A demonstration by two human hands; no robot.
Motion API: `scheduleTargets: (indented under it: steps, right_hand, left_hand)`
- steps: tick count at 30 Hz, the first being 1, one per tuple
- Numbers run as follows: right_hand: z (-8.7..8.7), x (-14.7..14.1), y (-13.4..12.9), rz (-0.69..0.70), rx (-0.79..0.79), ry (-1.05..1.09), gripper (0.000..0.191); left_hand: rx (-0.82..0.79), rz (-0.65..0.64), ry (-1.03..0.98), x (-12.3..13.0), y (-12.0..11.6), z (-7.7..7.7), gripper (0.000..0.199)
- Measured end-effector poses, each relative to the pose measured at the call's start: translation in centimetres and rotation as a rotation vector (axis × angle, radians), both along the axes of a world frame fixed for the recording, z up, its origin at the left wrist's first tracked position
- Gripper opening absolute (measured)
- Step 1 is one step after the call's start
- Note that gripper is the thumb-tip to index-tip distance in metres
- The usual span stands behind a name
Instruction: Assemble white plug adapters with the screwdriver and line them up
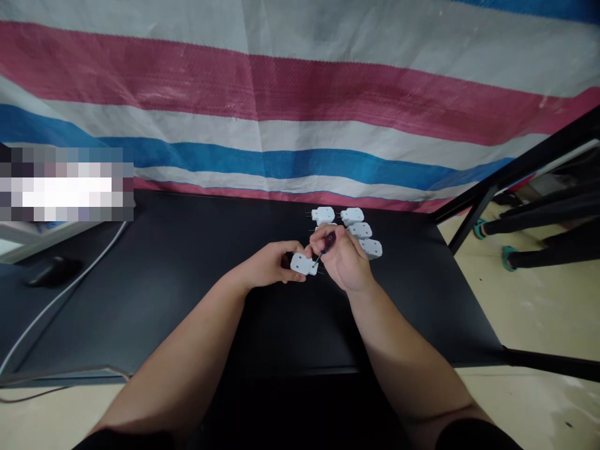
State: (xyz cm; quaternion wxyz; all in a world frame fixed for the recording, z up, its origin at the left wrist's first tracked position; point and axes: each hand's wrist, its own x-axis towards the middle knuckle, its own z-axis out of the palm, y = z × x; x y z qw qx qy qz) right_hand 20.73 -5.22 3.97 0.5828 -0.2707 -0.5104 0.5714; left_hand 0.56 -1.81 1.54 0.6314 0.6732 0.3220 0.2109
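A white piece [304,262] is gripped at its edges between the thumb and fingers of the left hand [272,264], over the black table [154,269]. A dark-handled screwdriver [329,242] is enclosed by the curled fingers of the right hand [345,259], its thin shaft directed at the piece's narrow end; whether the tip is seated cannot be told. Other white pieces [352,215] are grouped beyond the right hand.

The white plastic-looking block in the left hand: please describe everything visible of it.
The white, plastic-looking, rounded block shows dark round spots on its upward face and thin pins at its narrower right end. The left hand grips its wider end over the black tabletop; whether block and tabletop touch is unclear. A dark-handled screwdriver in the right hand seems to meet the narrow end.
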Motion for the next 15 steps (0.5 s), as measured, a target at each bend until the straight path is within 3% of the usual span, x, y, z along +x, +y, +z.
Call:
scheduleTargets:
  steps: [3,9,15]
  right_hand:
    - [0.16,-0.21,-0.18,0.053,-0.027,0.061,0.048]
    - [-0.1,-0.22,-0.22,0.041,0.025,0.095,0.029]
    - [0.87,0.08,-0.14,0.076,-0.13,0.061,0.054]
  left_hand:
    - [0.02,-0.007,0.009,-0.07,0.08,-0.13,0.037]
    - [0.001,-0.003,0.008,-0.04,0.03,0.08,0.037]
    - [-0.001,-0.008,0.015,-0.16,0.1,0.05,0.042]
